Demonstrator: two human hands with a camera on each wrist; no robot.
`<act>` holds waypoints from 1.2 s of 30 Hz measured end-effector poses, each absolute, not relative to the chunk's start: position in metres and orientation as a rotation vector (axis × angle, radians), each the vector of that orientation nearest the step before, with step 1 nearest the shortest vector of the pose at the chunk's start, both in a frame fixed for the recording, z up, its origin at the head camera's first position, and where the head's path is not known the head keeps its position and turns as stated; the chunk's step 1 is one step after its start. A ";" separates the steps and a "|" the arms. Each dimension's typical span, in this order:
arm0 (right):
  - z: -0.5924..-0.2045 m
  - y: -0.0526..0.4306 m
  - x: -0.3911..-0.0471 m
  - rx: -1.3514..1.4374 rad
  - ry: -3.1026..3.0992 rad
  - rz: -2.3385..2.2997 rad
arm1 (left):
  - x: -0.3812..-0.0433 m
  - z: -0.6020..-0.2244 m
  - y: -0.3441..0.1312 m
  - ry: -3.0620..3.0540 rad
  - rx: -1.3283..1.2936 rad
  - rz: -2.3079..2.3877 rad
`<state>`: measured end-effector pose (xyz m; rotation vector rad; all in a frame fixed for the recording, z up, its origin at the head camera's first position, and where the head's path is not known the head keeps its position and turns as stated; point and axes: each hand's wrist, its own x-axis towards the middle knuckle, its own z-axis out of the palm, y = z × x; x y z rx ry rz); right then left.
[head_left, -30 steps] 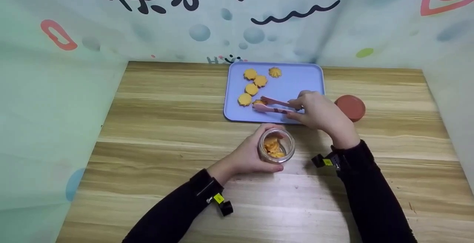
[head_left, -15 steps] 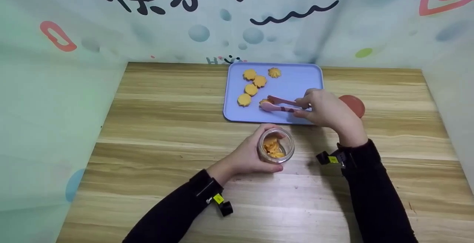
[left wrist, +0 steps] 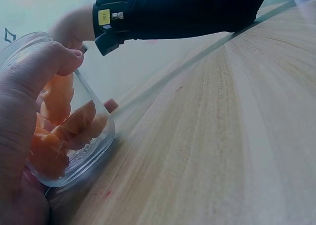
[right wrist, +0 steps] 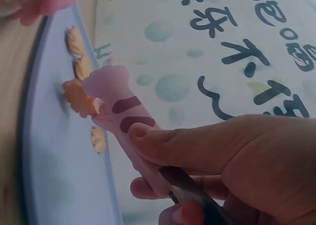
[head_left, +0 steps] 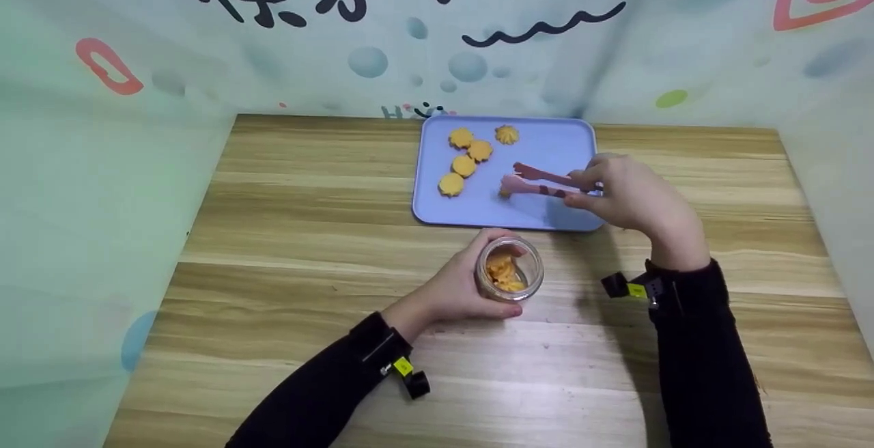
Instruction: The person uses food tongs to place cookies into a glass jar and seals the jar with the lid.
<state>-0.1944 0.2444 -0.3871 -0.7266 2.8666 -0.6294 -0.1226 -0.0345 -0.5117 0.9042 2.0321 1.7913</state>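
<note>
My left hand (head_left: 464,284) grips a clear glass jar (head_left: 539,263) in front of the tray, fingers and thumb around its side. Several orange-yellow cookies (head_left: 504,269) lie inside the jar, also visible through its wall in the left wrist view. Over the right part of the lilac tray (head_left: 556,141), my right hand (head_left: 638,199) holds pink tongs (head_left: 546,190) between thumb and fingers. A cookie (right wrist: 79,97) shows at the tongs' tips, partly covered by one arm in the head view.
Several flower-shaped cookies (head_left: 463,165) sit on the tray's left half, with a ridged one (head_left: 506,134) near the back edge. A printed curtain (head_left: 307,72) closes off the wooden table (head_left: 307,243) at the back.
My right hand and the tongs have moved right, the cookie at their tips shifting along too. The red-brown lid is now hidden behind the right hand. The left hand and jar stay put.
</note>
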 end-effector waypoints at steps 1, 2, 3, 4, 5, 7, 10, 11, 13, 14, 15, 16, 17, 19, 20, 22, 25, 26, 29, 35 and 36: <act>-0.386 0.247 -0.194 -0.728 2.880 -0.638 | -0.123 -0.512 -0.034 2.030 0.908 1.792; -0.385 0.249 -0.194 -0.736 2.891 -0.651 | -0.123 -0.511 -0.034 2.029 0.914 1.793; -0.384 0.251 -0.193 -0.743 2.903 -0.659 | -0.123 -0.511 -0.034 2.031 0.916 1.791; -0.383 0.252 -0.193 -0.740 2.915 -0.665 | -0.123 -0.511 -0.034 2.030 0.921 1.791; -0.382 0.254 -0.192 -0.733 2.924 -0.673 | -0.123 -0.511 -0.034 2.027 0.926 1.793; -0.381 0.255 -0.192 -0.708 2.934 -0.677 | -0.124 -0.512 -0.034 2.025 0.927 1.796; -0.381 0.254 -0.191 -0.660 2.922 -0.654 | -0.123 -0.513 -0.034 2.026 0.922 1.796; -0.381 0.252 -0.191 -0.653 2.916 -0.645 | -0.123 -0.513 -0.034 2.023 0.918 1.799; -0.383 0.248 -0.192 -0.649 2.903 -0.626 | -0.123 -0.513 -0.035 2.025 0.909 1.798; -0.384 0.246 -0.192 -0.652 2.895 -0.620 | -0.122 -0.513 -0.035 2.024 0.905 1.799; -0.385 0.243 -0.191 -0.653 2.885 -0.609 | -0.122 -0.513 -0.035 2.023 0.901 1.799; -0.387 0.241 -0.192 -0.655 2.880 -0.602 | -0.122 -0.513 -0.035 2.022 0.899 1.799; -0.388 0.239 -0.192 -0.659 2.873 -0.602 | -0.122 -0.513 -0.034 2.017 0.895 1.802; -0.391 0.235 -0.192 -0.678 2.855 -0.589 | -0.122 -0.513 -0.034 2.019 0.893 1.798; -0.392 0.234 -0.192 -0.691 2.846 -0.591 | -0.122 -0.513 -0.034 2.019 0.893 1.795; -0.395 0.232 -0.193 -0.721 2.839 -0.589 | -0.123 -0.513 -0.034 2.018 0.893 1.791; -0.398 0.230 -0.193 -0.755 2.835 -0.585 | -0.123 -0.513 -0.034 2.016 0.899 1.788; -0.399 0.229 -0.193 -0.756 2.834 -0.586 | -0.123 -0.513 -0.034 2.015 0.902 1.788; -0.400 0.227 -0.193 -0.746 2.821 -0.575 | -0.124 -0.513 -0.034 2.012 0.912 1.793; -0.400 0.221 -0.193 -0.741 2.751 -0.569 | -0.124 -0.513 -0.034 2.026 0.932 1.795; -0.400 0.221 -0.192 -0.739 2.743 -0.572 | -0.124 -0.513 -0.034 2.026 0.933 1.796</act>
